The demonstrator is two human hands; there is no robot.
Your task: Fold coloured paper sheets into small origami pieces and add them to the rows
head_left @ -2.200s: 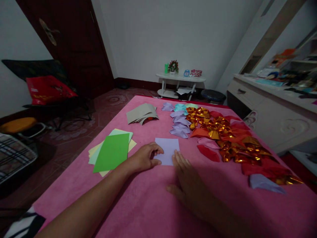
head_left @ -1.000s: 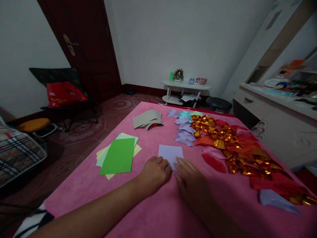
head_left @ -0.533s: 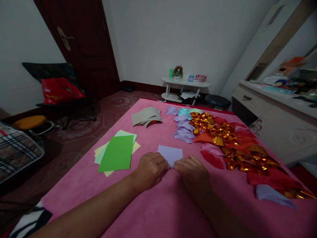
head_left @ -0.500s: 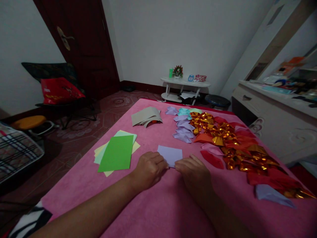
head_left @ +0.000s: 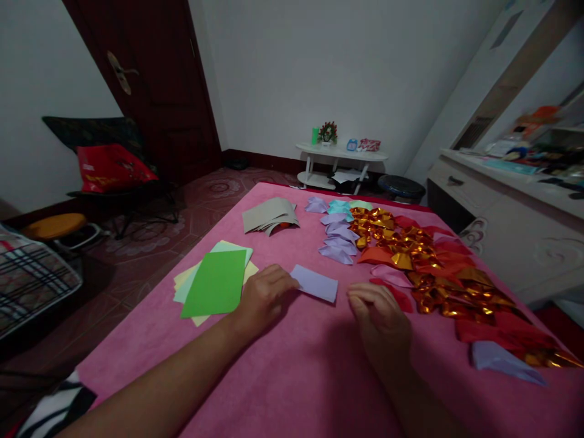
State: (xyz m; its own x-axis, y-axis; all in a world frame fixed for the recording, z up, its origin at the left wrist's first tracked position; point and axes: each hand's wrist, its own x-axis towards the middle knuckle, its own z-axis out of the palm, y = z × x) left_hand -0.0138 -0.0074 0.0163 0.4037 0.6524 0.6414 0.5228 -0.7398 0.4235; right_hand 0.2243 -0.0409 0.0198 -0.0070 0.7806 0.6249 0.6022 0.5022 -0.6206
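Observation:
A lavender sheet of paper [head_left: 317,285], now a narrow folded strip, lies tilted at the middle of the pink-covered table [head_left: 292,377]. Its left end is pinched between the thumb and fingers of my left hand [head_left: 267,298]. To the right of the paper, and apart from it, my right hand [head_left: 381,322] hovers with curled fingers and thumb close together; no object shows in it. Left of my left hand lies a green sheet [head_left: 216,283] on top of pale blue and yellow sheets [head_left: 185,280].
Grey curled sheets [head_left: 271,214] lie farther back. Folded lavender papers [head_left: 340,234], gold foil pieces [head_left: 424,249] and red folded papers [head_left: 502,328] cover the table's right side. Beyond stand a small white table [head_left: 342,152], a white cabinet [head_left: 502,213] and a chair with a red bag [head_left: 114,167].
The lavender paper has become narrower and is turned slightly clockwise. My right hand has let go of it and moved right. My left hand has shifted slightly left and up, still at the paper.

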